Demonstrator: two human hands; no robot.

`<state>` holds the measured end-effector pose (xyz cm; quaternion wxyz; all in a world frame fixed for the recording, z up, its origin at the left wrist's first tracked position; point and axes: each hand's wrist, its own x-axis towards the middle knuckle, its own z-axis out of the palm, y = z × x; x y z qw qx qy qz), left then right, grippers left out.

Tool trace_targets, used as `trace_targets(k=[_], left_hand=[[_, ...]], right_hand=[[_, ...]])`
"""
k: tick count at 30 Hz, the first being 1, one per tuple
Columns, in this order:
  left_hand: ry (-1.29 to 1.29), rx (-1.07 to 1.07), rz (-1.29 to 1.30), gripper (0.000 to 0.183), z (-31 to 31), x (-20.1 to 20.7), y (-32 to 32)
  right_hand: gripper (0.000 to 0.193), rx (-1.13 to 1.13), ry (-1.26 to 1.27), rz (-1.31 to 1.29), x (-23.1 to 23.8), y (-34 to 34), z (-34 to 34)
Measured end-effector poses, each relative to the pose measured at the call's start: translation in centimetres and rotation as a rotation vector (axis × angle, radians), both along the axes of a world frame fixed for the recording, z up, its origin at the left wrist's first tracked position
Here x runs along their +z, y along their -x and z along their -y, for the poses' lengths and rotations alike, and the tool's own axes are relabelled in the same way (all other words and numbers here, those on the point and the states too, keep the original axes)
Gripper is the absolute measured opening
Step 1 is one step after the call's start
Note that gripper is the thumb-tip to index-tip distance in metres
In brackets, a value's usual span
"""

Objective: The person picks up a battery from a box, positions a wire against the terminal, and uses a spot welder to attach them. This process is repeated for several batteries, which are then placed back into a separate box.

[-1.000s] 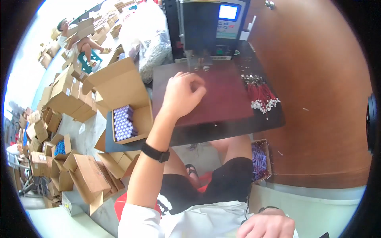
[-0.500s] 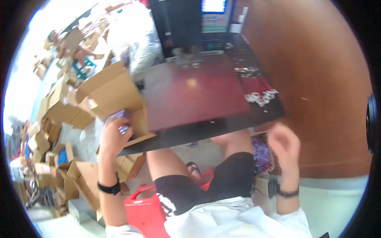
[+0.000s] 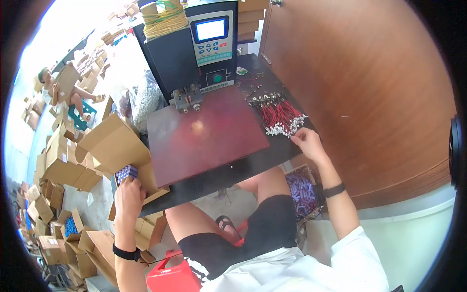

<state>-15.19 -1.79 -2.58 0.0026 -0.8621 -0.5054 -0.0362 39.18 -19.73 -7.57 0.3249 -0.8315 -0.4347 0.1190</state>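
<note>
At the left, my left hand reaches into an open cardboard box, fingers curled against the near end of a purple battery pack. The pack's round cell ends show beyond the fingers; their exact grip is partly hidden. My right hand is at the table's right edge, thumb and fingertips pinched at the white plugs of a bunch of red wire leads. Which lead lies between the fingertips is too small to make out.
A dark red board lies on the black table before a spot-welding machine with a lit screen. Below right stands a bin of purple cells. A brown door borders the right; cartons and a seated person are left.
My right hand has moved left and forward from beside the table's corner to the white plugs of the wire bunch. The left hand stays at the box with the battery pack. The view has shifted.
</note>
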Motion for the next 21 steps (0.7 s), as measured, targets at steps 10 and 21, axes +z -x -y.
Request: trace_targets(k=[10,21], left_hand=[[0.087,-0.024,0.094,0.019,-0.1,3.7,-1.7],[0.234,-0.186,0.887,0.015,-1.8,6.0,-14.4]], right_hand=[[0.022,-0.003,-0.224,0.057,3.0,-1.5,2.2],[0.013,0.215,-0.558,-0.545,10.2,7.5,-3.4]])
